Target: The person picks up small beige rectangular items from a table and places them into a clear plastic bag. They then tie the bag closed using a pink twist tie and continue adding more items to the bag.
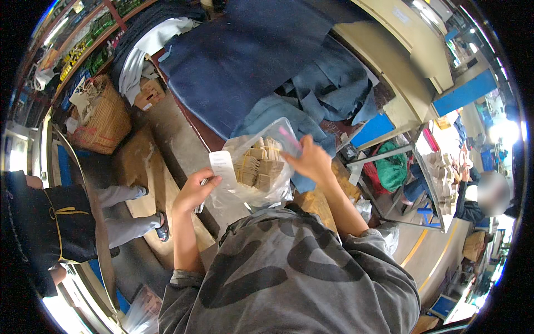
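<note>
with the left hand [194, 190] pinching the white card [221, 163] and the right hand [308, 159] at the clear bag [241, 146], its grip hard to tell, level the bag between them so its brown bundles [259, 168] don't spill.

A clear, soft, thin plastic bag [236, 193] is held up in the air, its film creased and whitish in the lower part, and its upper part spread as a transparent flap. On the right side of this flap one sees a pink strip [288, 135]. Inside the bag there are several bundles of small, flat, light-brown pieces [268, 167], packed closely side by side; around some of them goes a thin yellow band [243, 166]. A white, narrow, upright card with small dark print [222, 166] stands at the bag's left edge.
</note>
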Demonstrator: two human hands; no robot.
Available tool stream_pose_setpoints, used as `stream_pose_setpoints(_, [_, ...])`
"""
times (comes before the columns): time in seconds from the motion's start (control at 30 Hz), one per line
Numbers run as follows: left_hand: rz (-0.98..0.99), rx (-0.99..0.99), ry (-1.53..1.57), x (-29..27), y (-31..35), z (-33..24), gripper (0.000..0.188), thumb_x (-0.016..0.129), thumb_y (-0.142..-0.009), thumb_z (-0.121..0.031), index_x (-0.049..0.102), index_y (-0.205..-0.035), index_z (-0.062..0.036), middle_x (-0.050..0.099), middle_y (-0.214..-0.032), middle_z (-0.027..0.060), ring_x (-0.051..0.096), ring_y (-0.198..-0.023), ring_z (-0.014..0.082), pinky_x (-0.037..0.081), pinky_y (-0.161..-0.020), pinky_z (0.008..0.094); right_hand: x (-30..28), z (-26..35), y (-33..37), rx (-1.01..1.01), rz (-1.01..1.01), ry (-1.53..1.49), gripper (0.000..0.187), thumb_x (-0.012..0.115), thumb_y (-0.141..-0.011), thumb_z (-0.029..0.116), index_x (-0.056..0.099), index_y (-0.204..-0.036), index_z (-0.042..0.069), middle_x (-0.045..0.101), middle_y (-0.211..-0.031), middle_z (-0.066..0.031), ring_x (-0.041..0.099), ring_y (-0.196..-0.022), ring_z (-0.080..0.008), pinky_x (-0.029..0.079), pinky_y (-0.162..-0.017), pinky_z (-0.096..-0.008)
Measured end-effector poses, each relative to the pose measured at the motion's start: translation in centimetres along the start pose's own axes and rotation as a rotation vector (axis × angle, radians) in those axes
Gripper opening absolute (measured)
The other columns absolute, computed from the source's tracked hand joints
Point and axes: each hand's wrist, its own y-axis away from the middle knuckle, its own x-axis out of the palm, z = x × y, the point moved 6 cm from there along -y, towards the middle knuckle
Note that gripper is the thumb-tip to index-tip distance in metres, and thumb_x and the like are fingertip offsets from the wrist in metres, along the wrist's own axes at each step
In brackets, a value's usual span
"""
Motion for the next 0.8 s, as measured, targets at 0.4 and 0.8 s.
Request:
stream_pose_setpoints(0.4, [-0.32, 0.346, 0.61, -1.4, 5.4, -6.6, 0.025, 0.073, -0.096, -0.015, 0.067, -0.113, 0.0025, 0.069, -0.101, 0.0101, 0.064, -0.08, 0.0157, 0.055, -0.067, 0.0334, -8.8, 2.2, 4.9, -0.531, 0.081, -0.736, 0.033, 0.064, -0.104, 0.02, 0.056, -0.081, -0.002, 0.039, -0.063, -0.0021, 0.036, -0.061, -0.0078, 0.032, -0.052, -0.0321])
stream_pose_setpoints(0.8, [-0.518, -0.065, 0.254, 3.1, 8.3, -1.3, 0.03, 0.066, -0.103, -0.02, 0.067, -0.12, 0.0048, 0.065, -0.105, 0.0043, 0.056, -0.091, 0.0111, 0.046, -0.076, 0.0278, -5.6, -17.7, 11.1, -0.187, 0.496, -0.114, 0.024, 0.059, -0.095, 0.023, 0.068, -0.103, 0.003, 0.071, -0.091, -0.0243, 0.068, -0.091, -0.0458, 0.051, -0.079, -0.0565])
